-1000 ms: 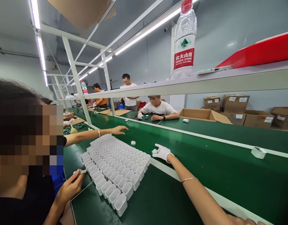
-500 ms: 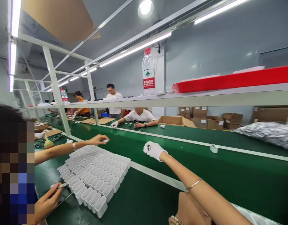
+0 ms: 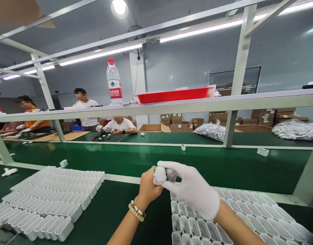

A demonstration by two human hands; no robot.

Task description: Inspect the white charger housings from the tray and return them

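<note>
The bare left hand (image 3: 149, 186) and white-gloved right hand (image 3: 189, 189) grasp a small white component (image 3: 160, 176), its form partly hidden by the fingers, above a green conveyor belt (image 3: 210, 173). White rectangular plastic cups (image 3: 194, 228) stand in rows just below, near right.

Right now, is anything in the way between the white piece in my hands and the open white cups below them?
Only your gloved right hand, which hangs over the rows of white cups. The small white piece is held between it and your bare left hand. Nothing else visible stands between them.
</note>
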